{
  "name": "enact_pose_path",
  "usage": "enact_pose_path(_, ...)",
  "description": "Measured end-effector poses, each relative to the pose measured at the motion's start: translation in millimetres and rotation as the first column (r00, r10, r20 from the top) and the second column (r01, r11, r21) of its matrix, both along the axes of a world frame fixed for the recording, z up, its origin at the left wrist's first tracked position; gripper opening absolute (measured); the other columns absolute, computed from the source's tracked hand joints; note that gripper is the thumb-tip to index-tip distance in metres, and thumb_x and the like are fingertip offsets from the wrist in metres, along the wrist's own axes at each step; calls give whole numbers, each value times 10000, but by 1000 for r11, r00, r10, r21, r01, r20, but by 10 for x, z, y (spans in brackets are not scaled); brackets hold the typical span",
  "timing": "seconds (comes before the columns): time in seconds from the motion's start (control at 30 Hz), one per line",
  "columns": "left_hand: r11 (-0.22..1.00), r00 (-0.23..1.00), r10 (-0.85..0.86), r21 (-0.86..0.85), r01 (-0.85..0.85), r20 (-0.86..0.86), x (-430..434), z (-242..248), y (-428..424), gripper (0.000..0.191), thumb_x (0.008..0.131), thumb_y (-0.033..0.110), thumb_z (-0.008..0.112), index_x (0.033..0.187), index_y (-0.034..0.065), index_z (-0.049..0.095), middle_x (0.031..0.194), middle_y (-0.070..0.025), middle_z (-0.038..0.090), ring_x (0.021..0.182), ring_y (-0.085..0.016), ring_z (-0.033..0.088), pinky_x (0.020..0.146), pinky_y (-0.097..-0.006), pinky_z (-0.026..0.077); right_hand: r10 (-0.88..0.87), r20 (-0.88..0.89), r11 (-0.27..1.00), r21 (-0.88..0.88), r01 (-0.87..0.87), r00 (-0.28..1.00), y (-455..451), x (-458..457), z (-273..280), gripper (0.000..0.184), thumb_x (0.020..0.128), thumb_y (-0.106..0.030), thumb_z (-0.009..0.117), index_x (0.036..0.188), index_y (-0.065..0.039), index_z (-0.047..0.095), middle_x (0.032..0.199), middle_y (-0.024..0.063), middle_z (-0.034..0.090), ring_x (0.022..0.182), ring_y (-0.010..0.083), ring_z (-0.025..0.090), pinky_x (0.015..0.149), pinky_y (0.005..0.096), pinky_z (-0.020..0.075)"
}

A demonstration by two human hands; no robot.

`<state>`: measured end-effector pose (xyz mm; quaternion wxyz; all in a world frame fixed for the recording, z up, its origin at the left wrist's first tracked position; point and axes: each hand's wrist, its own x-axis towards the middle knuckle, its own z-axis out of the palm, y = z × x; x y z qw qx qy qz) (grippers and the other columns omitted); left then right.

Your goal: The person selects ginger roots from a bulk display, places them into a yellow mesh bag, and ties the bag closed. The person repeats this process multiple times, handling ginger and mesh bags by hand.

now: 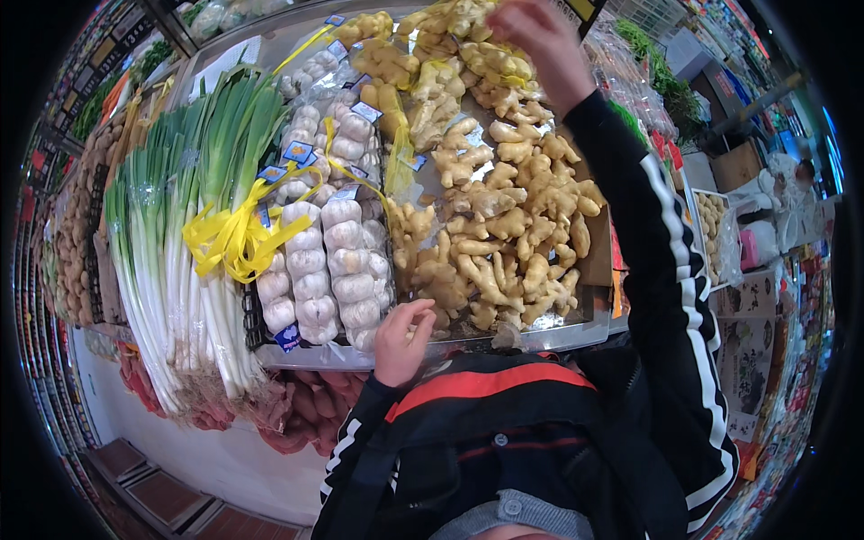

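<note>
My left hand (pixel 403 343) is at the front edge of the metal display tray (pixel 459 347), fingers loosely curled, with nothing visible in it. It lies between the bagged strings of garlic bulbs (pixel 354 270) and the loose ginger roots (pixel 513 223). Stretched to the far side, my right hand (pixel 540 50) is over the ginger in yellow net bags (pixel 496 61). Its fingers are bent and blurred; whether they touch or hold a root cannot be made out. Yellow ribbon ties (pixel 246 233) lie over the garlic and the leeks.
Long leeks (pixel 192 202) lie left of the garlic, their roots hanging over the front edge. Red net sacks (pixel 310 408) hang or lie below. Potatoes (pixel 77 250) fill a crate at far left. At right are wrapped vegetables (pixel 624 84) and a box of potatoes (pixel 709 223).
</note>
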<state>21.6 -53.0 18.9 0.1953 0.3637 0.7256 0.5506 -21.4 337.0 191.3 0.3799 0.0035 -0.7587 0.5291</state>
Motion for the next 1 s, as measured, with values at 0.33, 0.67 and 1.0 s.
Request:
enact_pose_path(0.33, 956, 908, 293, 109, -273, -300, -470, 404, -229, 148, 810, -2, 689, 952, 37, 678, 857, -111, 662, 755, -251, 643, 691, -328, 504, 167, 394, 977, 55, -204, 904, -1570, -573, -1596, 229, 861, -269, 697, 870, -42, 673, 771, 81, 600, 699, 186, 589, 657, 319, 478)
enact_pose_path(0.67, 920, 889, 391, 79, -383, -239, -743, 467, -337, 156, 854, 34, 658, 1009, 13, 662, 933, -109, 659, 843, -229, 636, 766, -321, 499, 103, 309, 814, 520, -258, 946, -2366, -929, -1252, 156, 839, -164, 670, 962, -83, 621, 976, 94, 602, 992, 294, 543, 886, 383, 431)
enact_pose_path(1.0, 837, 581, 265, -117, -535, -769, -2366, 559, -171, 420, 857, 243, 654, 1178, -18, 582, 1188, -214, 603, 1155, -372, 542, 985, -426, 421, 668, 401, 516, 357, -779, 626, -2605, 28, -964, 126, 915, -181, 624, 962, -64, 616, 941, 88, 621, 928, 309, 579, 842, 410, 458)
